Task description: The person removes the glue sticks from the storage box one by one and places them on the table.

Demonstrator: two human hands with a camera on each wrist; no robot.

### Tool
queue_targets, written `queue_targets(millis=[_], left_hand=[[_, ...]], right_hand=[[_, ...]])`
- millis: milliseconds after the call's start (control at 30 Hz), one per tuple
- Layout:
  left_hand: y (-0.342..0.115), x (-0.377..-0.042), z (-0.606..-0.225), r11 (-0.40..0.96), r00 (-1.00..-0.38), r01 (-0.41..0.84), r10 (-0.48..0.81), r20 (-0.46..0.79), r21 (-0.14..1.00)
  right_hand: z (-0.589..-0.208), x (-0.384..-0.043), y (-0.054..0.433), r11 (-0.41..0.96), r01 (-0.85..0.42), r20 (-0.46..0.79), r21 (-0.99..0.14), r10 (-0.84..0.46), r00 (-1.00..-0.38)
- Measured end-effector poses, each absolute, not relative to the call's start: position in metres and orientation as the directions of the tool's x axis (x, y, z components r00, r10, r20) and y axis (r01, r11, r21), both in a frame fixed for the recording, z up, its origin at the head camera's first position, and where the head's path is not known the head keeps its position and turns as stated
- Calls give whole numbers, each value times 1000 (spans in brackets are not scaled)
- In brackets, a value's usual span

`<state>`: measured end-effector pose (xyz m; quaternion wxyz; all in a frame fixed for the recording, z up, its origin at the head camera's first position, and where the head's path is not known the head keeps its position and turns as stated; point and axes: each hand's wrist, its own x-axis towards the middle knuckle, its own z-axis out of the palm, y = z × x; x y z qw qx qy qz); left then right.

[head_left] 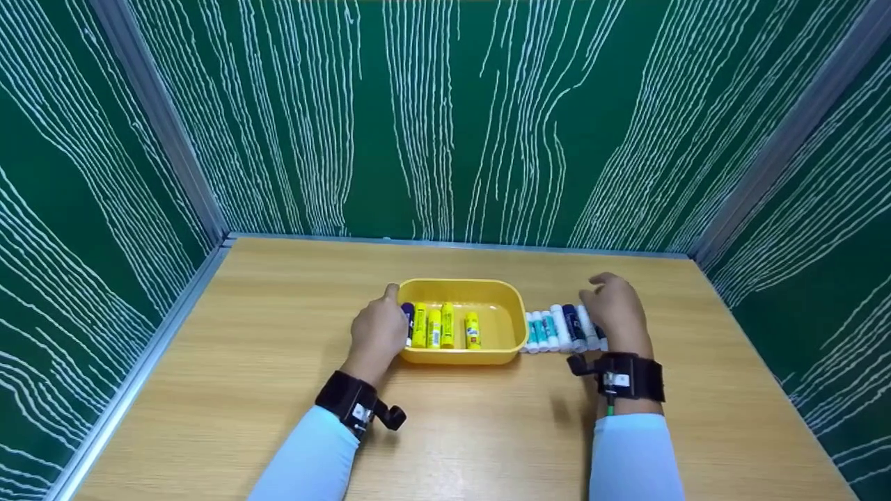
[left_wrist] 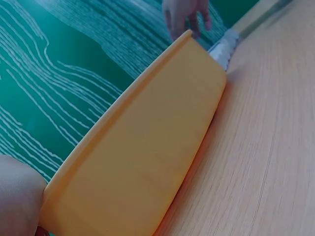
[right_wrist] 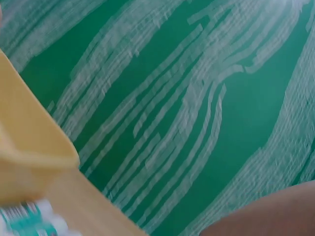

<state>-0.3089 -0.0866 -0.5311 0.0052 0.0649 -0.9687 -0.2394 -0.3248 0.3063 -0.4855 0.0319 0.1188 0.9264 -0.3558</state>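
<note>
Box (head_left: 461, 357), yellow and mid-table, sits beyond two pale blue sleeves (head_left: 306, 456). Past the cuffs come black wrist straps (head_left: 630, 376), each with a short arm jutting out; the right one reaches near the foot of the row of white tubes (head_left: 558, 327). Bare wood of the table (head_left: 473, 431) lies between the forearms.

At the box's left end, the left hand (head_left: 378, 330) touches the rim and blocks the view of that end. One finger stretches away from the body; the others are hidden, so whether they pinch anything I cannot tell. Beside it, inside, lies a dark tube (head_left: 408, 323), partly covered, then three yellow tubes (head_left: 447, 325) close together and a fourth yellow one apart.

Just right of the box runs the row, white with some teal and dark ones among them. Above its right end, hiding part of it, hangs the right hand (head_left: 616, 306), fingers loosely bent and apart, holding nothing.

Farther off stand a grey rail (head_left: 459, 244) and green walls (head_left: 369, 160) with wavy white lines.
</note>
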Motion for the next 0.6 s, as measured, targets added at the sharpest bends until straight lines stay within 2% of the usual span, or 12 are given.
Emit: queue_targets(millis=[333, 600], left_hand=[[-84, -310, -529, 872, -990, -137, -133, -42, 470], [-84, -308, -528, 897, -991, -128, -126, -34, 423]], right_hand=[[-476, -328, 244, 719, 164, -224, -676, 11, -974], [-484, -333, 227, 742, 163, -301, -650, -55, -952]])
